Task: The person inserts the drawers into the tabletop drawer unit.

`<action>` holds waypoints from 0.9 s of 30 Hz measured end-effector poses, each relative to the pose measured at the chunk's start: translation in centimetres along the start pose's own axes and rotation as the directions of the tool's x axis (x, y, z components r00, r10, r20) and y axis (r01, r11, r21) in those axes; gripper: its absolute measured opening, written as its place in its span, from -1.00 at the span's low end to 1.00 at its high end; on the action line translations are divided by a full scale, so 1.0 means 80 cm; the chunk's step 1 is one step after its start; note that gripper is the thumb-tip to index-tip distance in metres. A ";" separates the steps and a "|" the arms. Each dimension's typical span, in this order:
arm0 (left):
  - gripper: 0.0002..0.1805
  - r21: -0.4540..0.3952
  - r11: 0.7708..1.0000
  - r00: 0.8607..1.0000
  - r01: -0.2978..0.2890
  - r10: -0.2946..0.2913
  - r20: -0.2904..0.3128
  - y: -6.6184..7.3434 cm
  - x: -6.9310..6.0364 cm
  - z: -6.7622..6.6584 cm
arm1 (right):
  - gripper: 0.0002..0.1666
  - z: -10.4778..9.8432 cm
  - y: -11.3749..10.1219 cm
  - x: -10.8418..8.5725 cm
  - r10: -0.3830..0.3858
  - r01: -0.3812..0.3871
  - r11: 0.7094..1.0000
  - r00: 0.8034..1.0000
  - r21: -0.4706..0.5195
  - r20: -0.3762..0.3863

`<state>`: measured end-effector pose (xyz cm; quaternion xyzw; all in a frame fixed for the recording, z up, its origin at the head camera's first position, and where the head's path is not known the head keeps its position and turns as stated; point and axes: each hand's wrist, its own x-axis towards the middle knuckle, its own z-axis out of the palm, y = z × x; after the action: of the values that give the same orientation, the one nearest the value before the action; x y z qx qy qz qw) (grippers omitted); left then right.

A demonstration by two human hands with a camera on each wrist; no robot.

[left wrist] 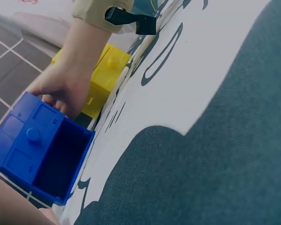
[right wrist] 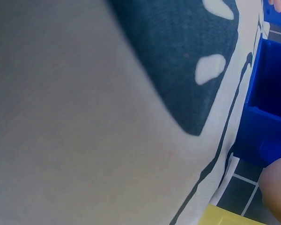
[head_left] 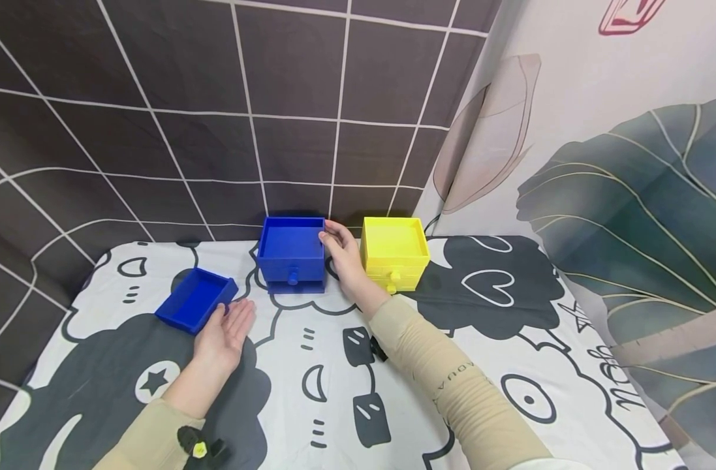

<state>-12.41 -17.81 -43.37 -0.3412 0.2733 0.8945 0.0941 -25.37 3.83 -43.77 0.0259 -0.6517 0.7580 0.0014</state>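
Observation:
A blue two-tier drawer box [head_left: 292,261] stands near the back wall, a round knob on its upper drawer. Its lower compartment gapes hollow in the left wrist view. My right hand [head_left: 347,260] grips the box's right side, thumb at the top rim and fingers partly hidden behind. To the left, a loose blue drawer [head_left: 196,300] sits on the cloth, hollow side up. My left hand [head_left: 224,333] is palm up at the drawer's near right corner, fingers extended and thumb by the edge; whether it touches cannot be told.
A yellow drawer box [head_left: 395,251] with knobs stands just right of my right hand. Black-and-white cartoon cloth [head_left: 311,418] covers the table. Behind rises a dark gridded wall covering [head_left: 293,78], with a leaf-patterned curtain [head_left: 628,196] at the right.

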 end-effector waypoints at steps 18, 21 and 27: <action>-0.50 0.020 1.000 0.998 -0.006 0.007 -0.067 0.007 -0.005 -0.012 | -0.50 0.001 -0.001 0.000 0.009 -0.009 1.000 1.000 0.008 0.005; -0.54 0.017 1.000 0.997 0.004 -0.003 -0.072 0.008 -0.007 -0.016 | -0.50 0.001 -0.001 0.000 0.008 -0.008 1.000 1.000 0.008 0.006; -0.59 0.056 0.998 0.997 0.016 -0.012 -0.071 0.006 -0.012 -0.022 | -0.51 0.001 -0.002 -0.002 0.003 -0.003 1.000 1.000 0.009 -0.001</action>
<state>-10.84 -19.19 -43.60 -0.3715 0.2993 0.8731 0.1003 -25.21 3.80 -43.58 0.0245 -0.6482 0.7611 0.0003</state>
